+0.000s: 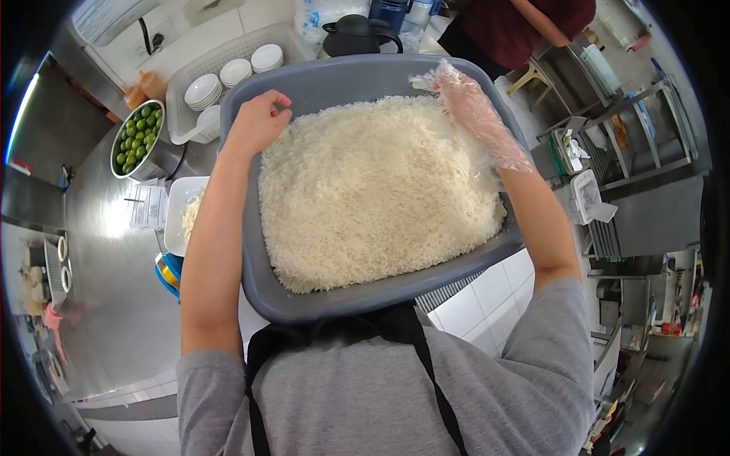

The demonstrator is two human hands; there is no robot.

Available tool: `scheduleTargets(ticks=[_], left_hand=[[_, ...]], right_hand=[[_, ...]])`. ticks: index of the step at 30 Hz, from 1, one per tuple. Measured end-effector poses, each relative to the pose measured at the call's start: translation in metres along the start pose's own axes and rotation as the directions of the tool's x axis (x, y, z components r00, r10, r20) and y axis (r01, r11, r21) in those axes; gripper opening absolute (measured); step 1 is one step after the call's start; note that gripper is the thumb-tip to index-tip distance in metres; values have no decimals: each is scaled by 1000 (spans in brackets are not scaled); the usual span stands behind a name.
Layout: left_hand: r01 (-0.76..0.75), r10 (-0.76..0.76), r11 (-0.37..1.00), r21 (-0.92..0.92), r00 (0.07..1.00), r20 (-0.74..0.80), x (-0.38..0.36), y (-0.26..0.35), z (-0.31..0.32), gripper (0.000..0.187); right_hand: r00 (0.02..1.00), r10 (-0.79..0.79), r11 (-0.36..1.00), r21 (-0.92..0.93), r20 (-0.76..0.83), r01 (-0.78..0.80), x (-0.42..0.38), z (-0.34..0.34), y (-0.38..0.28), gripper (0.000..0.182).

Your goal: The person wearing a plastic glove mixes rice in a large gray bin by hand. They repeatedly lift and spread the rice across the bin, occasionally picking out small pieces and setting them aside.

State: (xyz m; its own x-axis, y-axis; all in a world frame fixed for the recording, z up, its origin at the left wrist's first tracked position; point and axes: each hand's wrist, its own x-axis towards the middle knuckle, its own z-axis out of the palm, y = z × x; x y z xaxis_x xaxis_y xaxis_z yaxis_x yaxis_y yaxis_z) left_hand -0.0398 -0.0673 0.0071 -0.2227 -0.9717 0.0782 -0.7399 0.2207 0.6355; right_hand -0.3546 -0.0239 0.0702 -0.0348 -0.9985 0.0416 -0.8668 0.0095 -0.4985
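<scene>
A large grey plastic tub [266, 300] fills the middle of the view. Inside it lies a broad, thick bed of white rice [372, 197]. At the tub's upper left, my left hand [260, 125] is bare and loosely curled, thumb and forefinger apart, with nothing visible between them. My right hand [470, 106] wears a clear plastic glove [498, 144] and hangs over the rice at the upper right. Wrinkled, loose plastic bunches at its fingertips, which blurs how the fingers are held.
On the steel counter [99, 289] left of the tub stand a metal pot of limes [156, 156], a crate [179, 99] with stacked white bowls [204, 91], and a white container [179, 220]. A black-lidded jug [353, 38] stands behind. A person in maroon [494, 34] is at the back right.
</scene>
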Motion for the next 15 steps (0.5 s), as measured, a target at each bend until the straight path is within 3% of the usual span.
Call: scheduleTargets(ticks=[1, 3, 4, 6, 7, 9, 10, 12, 13, 15], left_hand=[[-5, 5, 1000, 1, 1000, 3, 0, 0, 0, 26], [-1, 1, 1000, 13, 1000, -1, 1, 0, 0, 26], [-6, 6, 1000, 14, 1000, 2, 0, 0, 1, 26], [-32, 31, 999, -20, 999, -31, 0, -1, 3, 23], [-38, 37, 999, -19, 999, -27, 0, -2, 4, 23], [-28, 27, 1000, -12, 999, -23, 0, -1, 3, 23], [-31, 30, 999, -11, 999, -23, 0, -1, 3, 23], [-26, 26, 999, -21, 999, -20, -1, 1, 1, 23], [-30, 29, 999, -21, 999, -22, -2, 2, -1, 23], [22, -21, 1000, -20, 999, 25, -2, 6, -3, 24]], right_hand=[[1000, 4, 1000, 1, -4, -4, 4, 4, 11, 30], [987, -161, 986, -31, 13, 162, 14, 12, 32, 25], [988, -156, 987, -31, 9, 157, 13, 11, 35, 25], [990, 109, 945, 301, 93, -132, -1, 4, 17, 25], [989, 114, 943, 303, 89, -136, -1, 3, 20, 25], [983, -34, 927, 372, 179, -36, 1, -1, 24, 27], [984, -33, 927, 373, 176, -35, -2, -5, 26, 27], [973, -193, 978, 107, 124, 181, -11, -15, 24, 29], [974, -194, 978, 105, 121, 182, -11, -16, 27, 29], [941, 166, 881, 385, 295, -276, -7, -11, 35, 27]])
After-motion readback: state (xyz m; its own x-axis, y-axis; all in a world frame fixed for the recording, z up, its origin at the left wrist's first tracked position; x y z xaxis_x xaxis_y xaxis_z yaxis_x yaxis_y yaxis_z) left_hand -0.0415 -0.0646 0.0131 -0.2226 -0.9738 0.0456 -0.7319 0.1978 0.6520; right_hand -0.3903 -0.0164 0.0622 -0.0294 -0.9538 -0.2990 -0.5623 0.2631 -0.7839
